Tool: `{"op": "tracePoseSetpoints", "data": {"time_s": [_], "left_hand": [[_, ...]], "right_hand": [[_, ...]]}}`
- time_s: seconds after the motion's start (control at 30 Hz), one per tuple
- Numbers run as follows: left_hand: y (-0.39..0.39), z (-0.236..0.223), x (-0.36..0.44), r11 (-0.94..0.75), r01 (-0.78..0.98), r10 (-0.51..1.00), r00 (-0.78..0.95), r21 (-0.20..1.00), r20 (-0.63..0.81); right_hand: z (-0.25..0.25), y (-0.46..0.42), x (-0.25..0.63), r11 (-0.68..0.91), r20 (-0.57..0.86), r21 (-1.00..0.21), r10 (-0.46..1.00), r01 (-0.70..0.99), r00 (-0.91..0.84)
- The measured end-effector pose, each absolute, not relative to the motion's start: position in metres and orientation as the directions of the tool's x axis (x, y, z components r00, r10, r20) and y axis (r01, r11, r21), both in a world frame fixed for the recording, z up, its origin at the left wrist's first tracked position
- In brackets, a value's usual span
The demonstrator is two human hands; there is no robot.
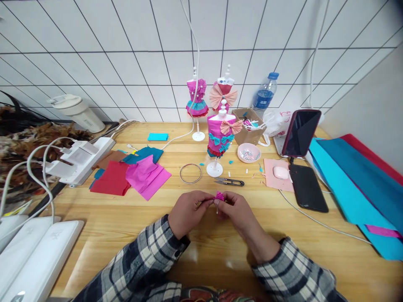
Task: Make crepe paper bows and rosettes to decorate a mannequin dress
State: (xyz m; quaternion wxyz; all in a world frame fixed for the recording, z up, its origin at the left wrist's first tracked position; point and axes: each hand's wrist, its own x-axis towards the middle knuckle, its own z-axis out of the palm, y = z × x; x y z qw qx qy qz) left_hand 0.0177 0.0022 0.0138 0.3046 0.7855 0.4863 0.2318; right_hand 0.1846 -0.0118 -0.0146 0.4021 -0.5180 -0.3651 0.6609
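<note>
Between my fingertips is a small pleated piece of magenta crepe paper (219,195). My left hand (191,213) pinches it from the left side, and my right hand (236,209) grips its right edge. A thin pale strip hangs just below the piece. Black thread snips (229,182) lie just beyond my hands, beside a thin metal ring (190,183). Farther back stands a small white dress form (219,134) in a magenta paper outfit with teal bows and a peach bow.
Magenta (147,178) and red paper sheets (110,180) lie left, near a power strip (80,163). Two more dressed forms (197,98) stand behind. A pink bowl (249,153), cardboard box (248,134), black phone (307,186) and teal paper (362,176) are right.
</note>
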Motion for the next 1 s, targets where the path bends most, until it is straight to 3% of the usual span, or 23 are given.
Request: {"op": "tracePoseSetpoints", "data": {"time_s": [0.47,0.67,0.8,0.9,1.0], "left_hand": [[0.003,0.008,0.021,-0.243,0.446,0.924,0.376,0.861,0.067],[0.003,0.001,0.024,-0.066,0.399,0.963,0.266,0.915,-0.046],[0.003,0.0,0.024,-0.1,0.46,0.971,0.237,0.883,-0.014],[0.003,0.0,0.023,-0.122,0.477,0.984,0.175,0.87,0.041],[0.005,0.0,0.021,-0.089,0.38,0.99,0.137,0.921,0.039]], "right_hand": [[-0.013,-0.013,0.184,-0.453,-0.43,-0.853,0.892,-0.26,-0.141],[-0.018,-0.013,0.182,-0.345,-0.34,-0.931,0.939,-0.122,-0.057],[-0.021,-0.014,0.18,-0.323,-0.321,-0.946,0.946,-0.036,-0.045],[-0.019,-0.015,0.181,-0.346,-0.34,-0.932,0.937,-0.105,-0.076],[-0.018,-0.015,0.183,-0.404,-0.382,-0.88,0.915,-0.251,-0.131]]}}
